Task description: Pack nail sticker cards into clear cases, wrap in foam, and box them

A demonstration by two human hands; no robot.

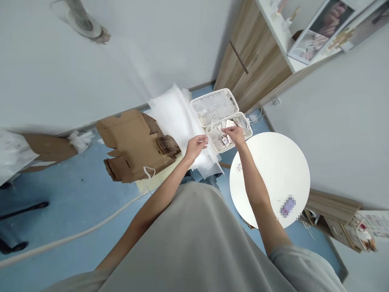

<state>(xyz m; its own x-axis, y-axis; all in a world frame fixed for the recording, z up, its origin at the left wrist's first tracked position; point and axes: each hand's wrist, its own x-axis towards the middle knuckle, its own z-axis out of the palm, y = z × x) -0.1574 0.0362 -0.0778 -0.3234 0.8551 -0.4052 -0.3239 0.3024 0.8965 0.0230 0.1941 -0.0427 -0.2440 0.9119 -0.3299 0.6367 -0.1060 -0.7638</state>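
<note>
- The right hand (234,133) is hanging over the nearer basket (248,125), its fingers standing narrow, with the tips together; whether they are gripping a card, I cannot tell.
- The small printed cards (225,141) are lying in that basket, directly below and beside the right fingers.
- The left hand (196,147) is hovering just left of the basket, above the white sheets (173,111); its fingers are curving toward the thumb with a narrow gap, and I cannot tell whether they are holding anything.
- The right forearm is passing over the round white counter (273,162), hiding part of it; a blurred purple thing (287,207) is resting there.
- The flattened cardboard boxes (130,138) are lying left of the white sheets, well apart from the right hand.
- The nearer basket is sitting open, holding the cards.
- The farther basket (234,100) is sitting just beyond it, holding clear plastic bags (209,107).
- The wooden cabinet (258,61) is standing behind the baskets.
</note>
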